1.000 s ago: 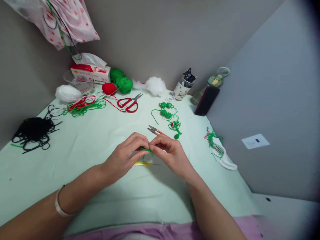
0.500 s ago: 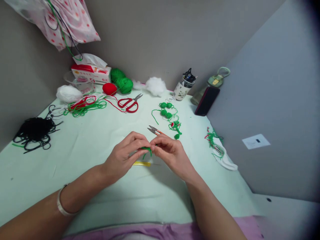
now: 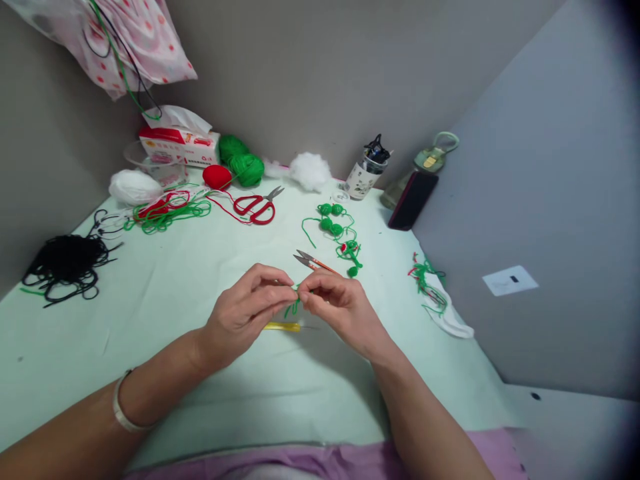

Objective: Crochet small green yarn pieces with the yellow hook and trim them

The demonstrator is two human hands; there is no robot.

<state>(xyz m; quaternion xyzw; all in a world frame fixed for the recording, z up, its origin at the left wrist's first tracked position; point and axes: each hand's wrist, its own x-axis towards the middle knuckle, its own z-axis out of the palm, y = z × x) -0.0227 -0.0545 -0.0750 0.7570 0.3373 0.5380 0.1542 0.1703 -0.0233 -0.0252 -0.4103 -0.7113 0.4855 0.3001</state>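
Fingertip to fingertip over the middle of the table, my left hand (image 3: 245, 300) and my right hand (image 3: 337, 303) both pinch a small piece of green yarn (image 3: 293, 307). Loose ends of it hang below the fingers; the rest is covered by them. Under the hands lies a yellow-handled tool (image 3: 283, 327) with a thin metal shaft. Thread snips (image 3: 313, 261) with orange handles lie just beyond my right hand, which partly covers them. Past them are several small green crocheted balls (image 3: 332, 227) with trailing yarn ends.
Red-handled scissors (image 3: 261, 207), green yarn balls (image 3: 245, 167), a red yarn ball (image 3: 217, 177) and white stuffing (image 3: 310, 171) stand at the back. Black yarn (image 3: 67, 261) lies far left. A phone (image 3: 414, 200) leans on a bottle (image 3: 431, 159) at right, near yarn scraps (image 3: 427, 280).
My left fingers have shifted slightly and straightened, with less green yarn showing between the hands. The whole view has moved a little; the table items stay put.
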